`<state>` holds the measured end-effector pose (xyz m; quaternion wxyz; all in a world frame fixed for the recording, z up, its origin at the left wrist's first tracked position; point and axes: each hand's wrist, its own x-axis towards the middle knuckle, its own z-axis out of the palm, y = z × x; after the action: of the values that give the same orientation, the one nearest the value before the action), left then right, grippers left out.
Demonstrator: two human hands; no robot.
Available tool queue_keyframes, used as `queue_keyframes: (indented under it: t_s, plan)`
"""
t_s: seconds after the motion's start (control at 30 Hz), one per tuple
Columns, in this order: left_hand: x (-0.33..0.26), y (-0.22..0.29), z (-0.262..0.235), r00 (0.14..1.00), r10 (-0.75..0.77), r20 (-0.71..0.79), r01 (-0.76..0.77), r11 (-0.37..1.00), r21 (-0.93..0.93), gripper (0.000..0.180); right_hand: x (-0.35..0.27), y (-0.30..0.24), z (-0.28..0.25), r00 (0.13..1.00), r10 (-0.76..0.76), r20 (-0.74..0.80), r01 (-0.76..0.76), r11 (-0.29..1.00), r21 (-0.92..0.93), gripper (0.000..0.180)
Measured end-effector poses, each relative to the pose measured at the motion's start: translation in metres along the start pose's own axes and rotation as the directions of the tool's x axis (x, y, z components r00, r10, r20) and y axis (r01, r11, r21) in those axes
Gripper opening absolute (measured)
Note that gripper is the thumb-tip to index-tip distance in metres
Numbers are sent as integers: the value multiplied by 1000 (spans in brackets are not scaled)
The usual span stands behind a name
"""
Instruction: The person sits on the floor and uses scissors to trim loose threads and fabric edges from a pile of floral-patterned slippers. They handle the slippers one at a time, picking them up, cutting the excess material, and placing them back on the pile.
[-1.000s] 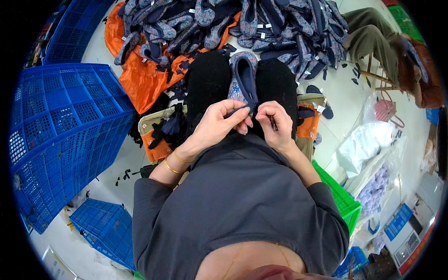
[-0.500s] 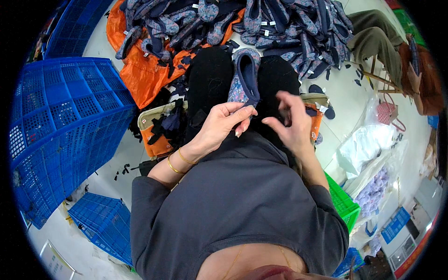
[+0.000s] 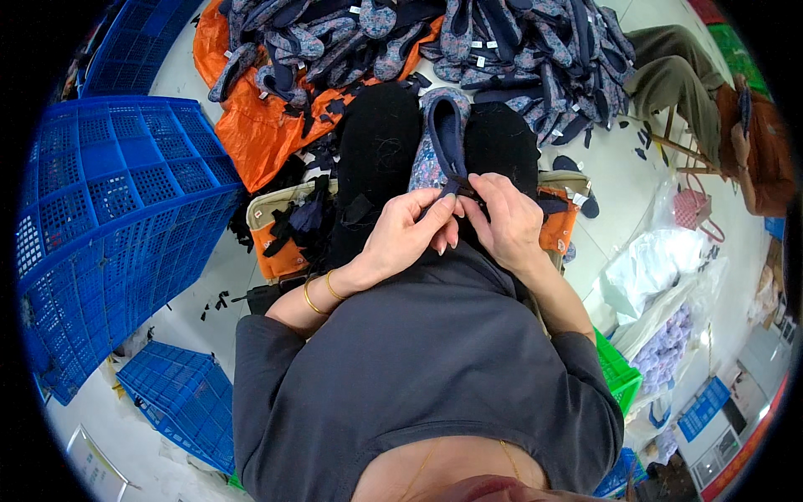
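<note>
A slipper [image 3: 428,163] with a blue floral outside and a navy lining lies along my lap, its opening facing up. My left hand [image 3: 410,226] pinches its near end between thumb and fingers. Close beside it, my right hand [image 3: 506,222] is closed at the same end, thumb and forefinger on a small dark strip [image 3: 460,186] at the rim of the slipper. Whether that strip is joined to the slipper I cannot tell. My fingers partly hide the near end.
Ahead lies a big heap of similar slippers [image 3: 535,58], partly on an orange sheet [image 3: 251,134]. Blue crates [image 3: 125,217] stand at the left, a green crate [image 3: 617,372] at the right. Dark scraps [image 3: 305,217] lie beside my left leg. Another person's leg [image 3: 677,75] shows far right.
My right hand has come in from the right, from fingers apart to a pinch at the slipper's near end. My left hand keeps its hold there.
</note>
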<state>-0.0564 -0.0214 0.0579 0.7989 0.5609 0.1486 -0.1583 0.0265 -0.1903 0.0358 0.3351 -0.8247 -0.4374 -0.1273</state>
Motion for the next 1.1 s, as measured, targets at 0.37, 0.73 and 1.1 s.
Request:
queue_keyframes:
  t_s: [0.37, 0.73, 1.1]
  plan:
    - [-3, 5, -1, 1000, 12, -27, -3, 957, 292, 26, 11, -12, -7, 994, -30, 109, 42, 993, -112, 34]
    - [-5, 6, -5, 997, 77, 2, -72, 924, 377, 26, 11, -7, -4, 987, -17, 158, 27, 998, -61, 26]
    - [-41, 48, -69, 937, -30, 348, -313, 369, 875, 25, 11, -1, -24, 917, 394, 55, -396, 893, 214, 29]
